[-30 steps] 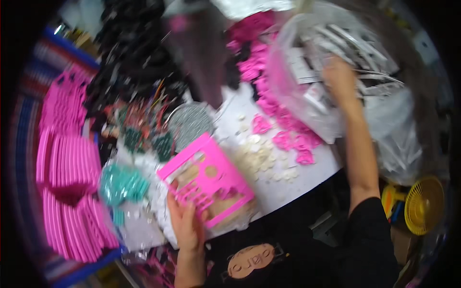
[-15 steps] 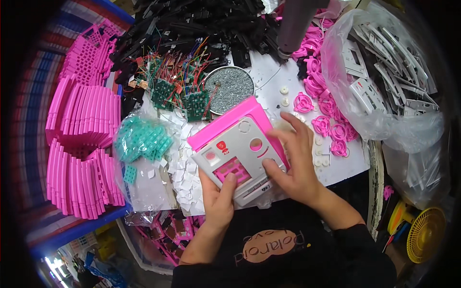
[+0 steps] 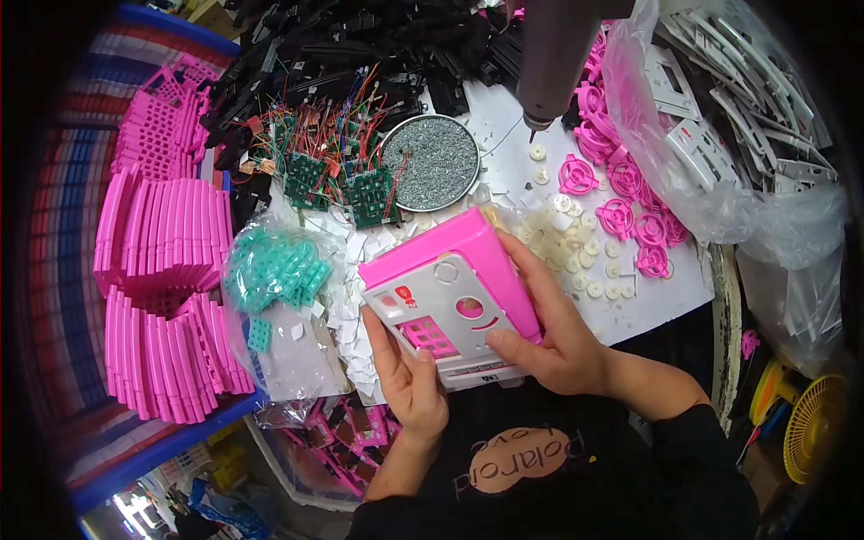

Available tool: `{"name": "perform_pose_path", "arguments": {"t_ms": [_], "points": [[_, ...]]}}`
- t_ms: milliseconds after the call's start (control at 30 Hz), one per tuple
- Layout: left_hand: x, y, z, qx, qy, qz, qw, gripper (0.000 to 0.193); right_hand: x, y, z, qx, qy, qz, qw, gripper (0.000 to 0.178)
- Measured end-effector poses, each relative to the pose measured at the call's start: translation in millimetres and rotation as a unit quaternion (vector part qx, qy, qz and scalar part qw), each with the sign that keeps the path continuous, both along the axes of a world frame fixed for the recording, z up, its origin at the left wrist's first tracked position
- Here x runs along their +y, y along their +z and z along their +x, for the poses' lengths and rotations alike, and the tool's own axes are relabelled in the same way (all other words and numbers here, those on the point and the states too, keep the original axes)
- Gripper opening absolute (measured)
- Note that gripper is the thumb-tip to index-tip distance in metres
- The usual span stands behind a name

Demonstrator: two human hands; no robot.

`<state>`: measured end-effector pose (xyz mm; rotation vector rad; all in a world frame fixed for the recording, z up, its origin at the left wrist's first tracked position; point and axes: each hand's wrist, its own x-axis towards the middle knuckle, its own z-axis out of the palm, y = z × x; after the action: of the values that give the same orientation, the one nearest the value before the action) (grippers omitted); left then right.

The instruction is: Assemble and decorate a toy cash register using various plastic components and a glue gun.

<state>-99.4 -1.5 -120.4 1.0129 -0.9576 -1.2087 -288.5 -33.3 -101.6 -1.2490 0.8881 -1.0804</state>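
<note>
Both hands hold a pink plastic casing [image 3: 499, 270] tilted above the near part of the table. Against its front lies a grey-white panel [image 3: 436, 294] with a round hole, a square window showing pink slots, and red printed marks. My left hand [image 3: 412, 387] grips the lower left edge of the panel, thumb in front. Wrapped round the right side is my right hand [image 3: 562, 346], its thumb pressing on the panel's lower right part. Fingers behind the casing are partly hidden.
A dark powered screwdriver [image 3: 560, 67] hangs overhead. Around lie a dish of screws [image 3: 432, 166], wired green circuit boards [image 3: 371, 193], teal keypads [image 3: 279, 270], pink rings [image 3: 616, 219] and white discs [image 3: 594, 289]. Pink shells [image 3: 171, 346] stand stacked left; a bag of grey-white panels [image 3: 702, 157] sits right.
My right hand has closed from spread fingers to a grip round the casing's right side. The casing has tipped, showing more of its pink side. The whole view has shifted slightly.
</note>
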Motion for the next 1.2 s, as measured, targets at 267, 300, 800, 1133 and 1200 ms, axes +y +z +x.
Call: {"name": "perform_pose_path", "arguments": {"t_ms": [267,300,800,1133,1200], "points": [[11.2,0.7,-0.5,-0.022,0.046,0.035,0.998,0.077,0.3,7.7,-0.9,0.102,0.016,-0.066,0.992,0.083],[12.3,-1.3,0.2,-0.02,0.055,0.037,0.998,0.077,0.4,8.9,-0.5,0.109,0.019,-0.068,0.992,0.083],[16.0,0.1,4.9,-0.024,0.071,0.058,0.996,0.076,0.2,0.4,-1.1,0.153,0.018,-0.156,0.976,0.085],[18.8,11.8,-1.3,-0.005,0.032,0.046,0.998,0.079,-4.4,4.7,0.5,-0.028,0.047,0.003,0.999,0.08],[19.0,13.9,11.5,-0.083,-0.001,0.038,0.996,0.08,-2.4,1.7,3.7,-0.171,0.052,0.086,0.98,0.079]]}}
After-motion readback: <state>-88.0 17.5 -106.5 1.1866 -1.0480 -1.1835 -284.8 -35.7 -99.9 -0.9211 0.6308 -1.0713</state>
